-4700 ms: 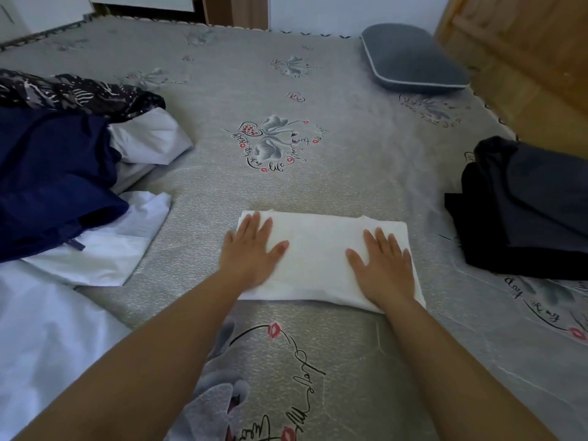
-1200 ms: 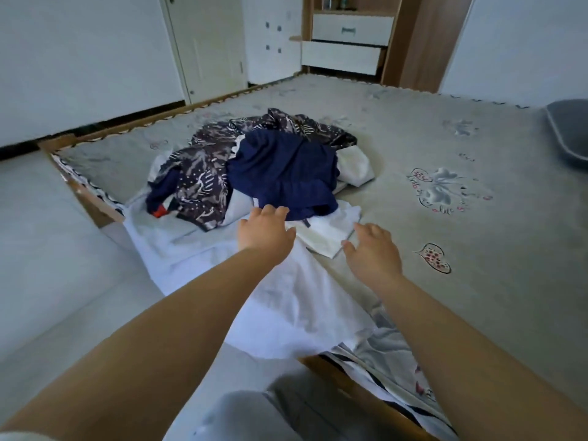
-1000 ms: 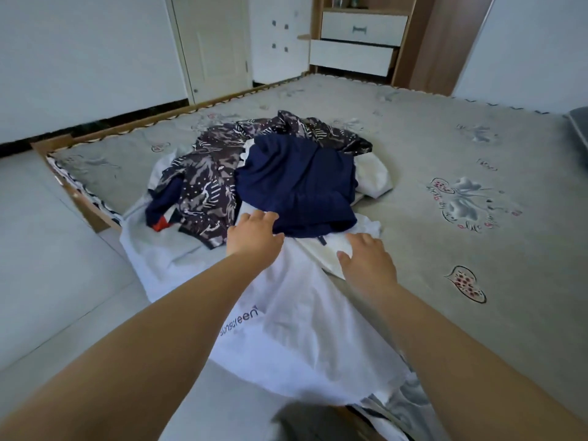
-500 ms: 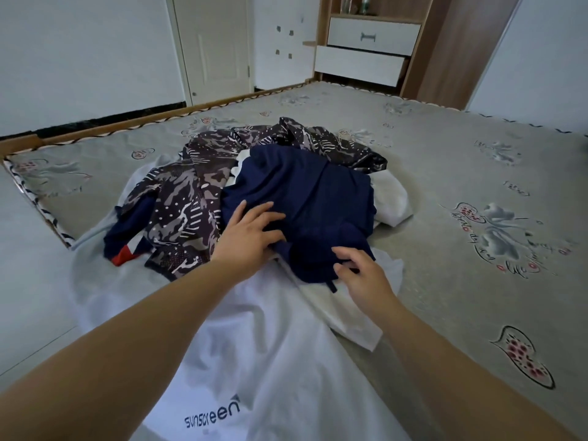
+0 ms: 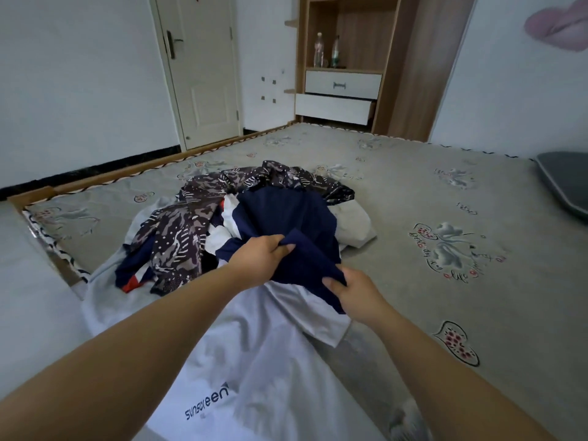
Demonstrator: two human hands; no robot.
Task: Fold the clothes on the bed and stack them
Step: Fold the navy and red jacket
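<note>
Since half a second ago, when the hands lay flat on the pile, the navy garment (image 5: pixel 286 224) has been gathered at its near edge and lifted a little. The left hand (image 5: pixel 259 261) is curled round a bunched fold of the navy cloth, thumb on top; the right hand (image 5: pixel 356 296) pinches the same edge lower and nearer, so each grip is closed on the garment and neither is free.

The garment lies on top of the heap of unfolded clothes on the bed (image 5: pixel 397 192), with a patterned dark garment (image 5: pixel 178 237) to its left, a white garment (image 5: pixel 353 226) tucked under its right side, and a pale sheet-like piece printed "sunscreen" (image 5: pixel 206 405) spread beneath and toward the viewer. The navy piece should be drawn up and toward the clear mattress on the right, so that it is freed without the patterned cloth being dragged along; it is judged likely to snag where the two overlap. Once free, it is best shaken out, laid flat and smoothed before any fold is made. The grips would be better shifted to two corners or the shoulders, since a bunched hold gives a crooked fold.

As for containers, a wooden cabinet (image 5: pixel 346 33) stands against the far wall. Two bottles (image 5: pixel 326 50) stand upright in its open niche. Below are two white drawers (image 5: pixel 342 85); the lower one is pulled out somewhat, and its contents cannot be seen.
</note>
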